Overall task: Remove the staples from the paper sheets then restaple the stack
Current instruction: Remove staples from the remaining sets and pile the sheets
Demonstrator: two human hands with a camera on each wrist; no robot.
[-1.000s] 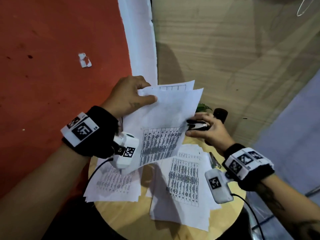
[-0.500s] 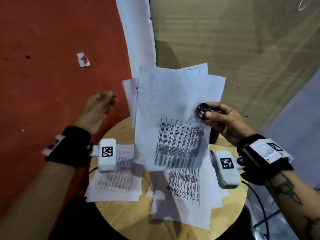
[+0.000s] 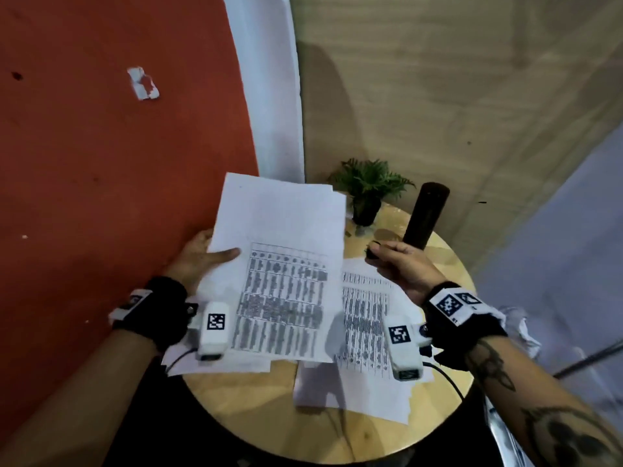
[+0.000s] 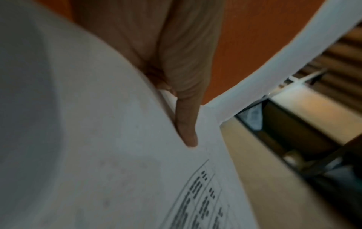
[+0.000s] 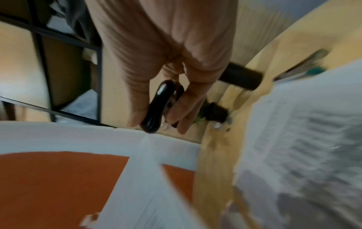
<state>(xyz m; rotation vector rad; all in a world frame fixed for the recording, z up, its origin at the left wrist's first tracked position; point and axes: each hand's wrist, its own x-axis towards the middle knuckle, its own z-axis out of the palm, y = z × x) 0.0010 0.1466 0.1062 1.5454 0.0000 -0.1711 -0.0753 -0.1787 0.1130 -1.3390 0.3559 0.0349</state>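
Left hand point(image 3: 195, 261) pinches paper stack point(image 3: 279, 264) at edge (thumb on top); right hand point(image 3: 401, 264) grips staple remover point(image 5: 158, 106). Risk: loose sheets slip, fan out.

The far rim of the round pale wooden table point(image 3: 354, 429) is blocked by a small green potted plant point(image 3: 369, 190) and, just to its right, an upright dark cylinder point(image 3: 425, 215). Bare wood is left open between them and along the near edge. The middle is overlaid by loose printed white sheets point(image 3: 367, 332). The left side is closed off by a red wall point(image 3: 101, 163).
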